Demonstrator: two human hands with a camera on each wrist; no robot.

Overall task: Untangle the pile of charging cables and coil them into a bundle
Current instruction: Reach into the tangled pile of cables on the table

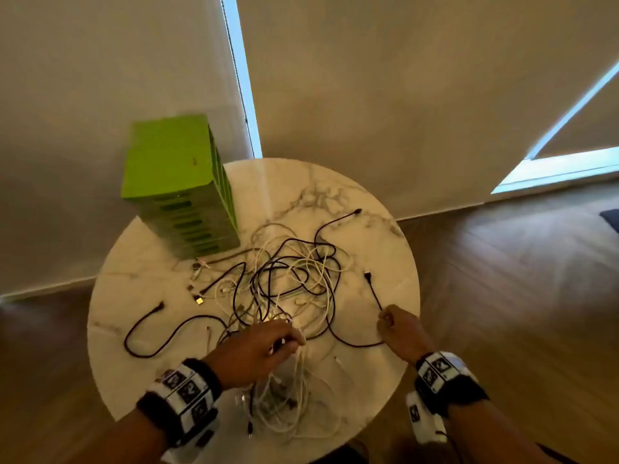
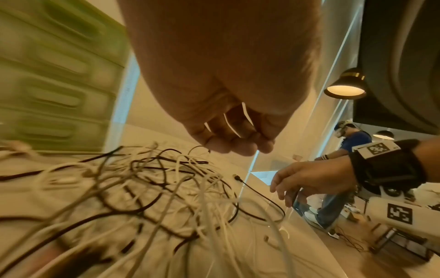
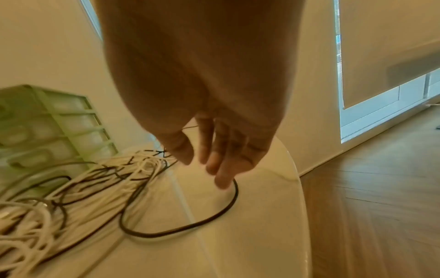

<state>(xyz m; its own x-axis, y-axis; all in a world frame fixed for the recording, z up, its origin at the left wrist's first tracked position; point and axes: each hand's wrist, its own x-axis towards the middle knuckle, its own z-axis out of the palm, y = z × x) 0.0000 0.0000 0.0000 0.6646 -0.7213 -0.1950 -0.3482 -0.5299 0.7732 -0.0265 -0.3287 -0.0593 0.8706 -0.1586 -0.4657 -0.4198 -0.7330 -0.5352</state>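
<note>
Sprawling across the round marble table (image 1: pixel 140 262), the cable pile (image 1: pixel 291 279) of thin white and black cords trails toward the person, where the left hand (image 1: pixel 254 349) pinches white strands. Left-wrist view: curled fingers (image 2: pixel 238 143) grip those cords. Right-wrist view: the right hand (image 3: pixel 214 150) hangs slack-fingered, touching a black cable (image 3: pixel 190 223) loop.

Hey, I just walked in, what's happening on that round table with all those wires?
A person is sorting a tangled pile of cables on the round marble table. Their left hand pinches several white cables and lifts them from the heap. The right hand is at a loose black cable near the table's right edge, fingers fairly straight; whether it grips is unclear. Nothing is coiled yet. A green box stands behind the pile.
</note>
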